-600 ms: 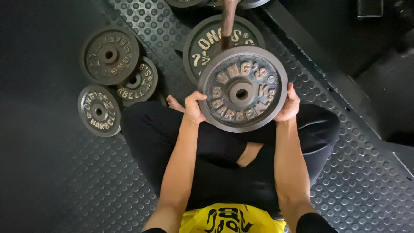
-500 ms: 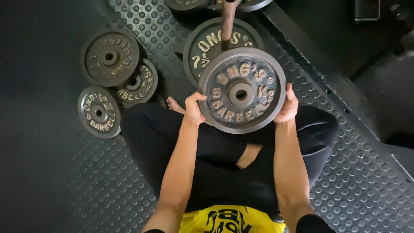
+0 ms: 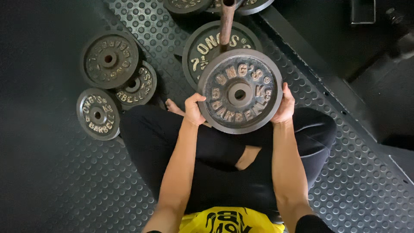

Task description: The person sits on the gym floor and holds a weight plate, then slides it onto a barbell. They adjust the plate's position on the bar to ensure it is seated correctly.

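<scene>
A round, dark iron weight plate [image 3: 239,90] with raised, worn pale lettering around its face and a hole in the middle is held face-up above the person's crossed legs [image 3: 207,151], which are in black trousers. The left hand [image 3: 194,110] is curled around the plate's lower left edge, thumb on top of the rim; the right hand [image 3: 285,105] clasps the right edge the same way, so both hands are closed on the plate. Both forearms are bare and reach straight forward from the body, roughly parallel, with a yellow shirt [image 3: 228,221] showing at the bottom. Just behind the held plate, partly covered by it, a larger plate [image 3: 207,45] lies flat on the floor, and a rusty brown bar [image 3: 226,21] runs over it from the top edge. To the left, three smaller plates lie in a cluster on the floor: one at the upper left [image 3: 109,59], one overlapped beside it [image 3: 137,84], and one lower down [image 3: 98,114]. The floor [image 3: 64,185] is black rubber matting with round studs.
</scene>
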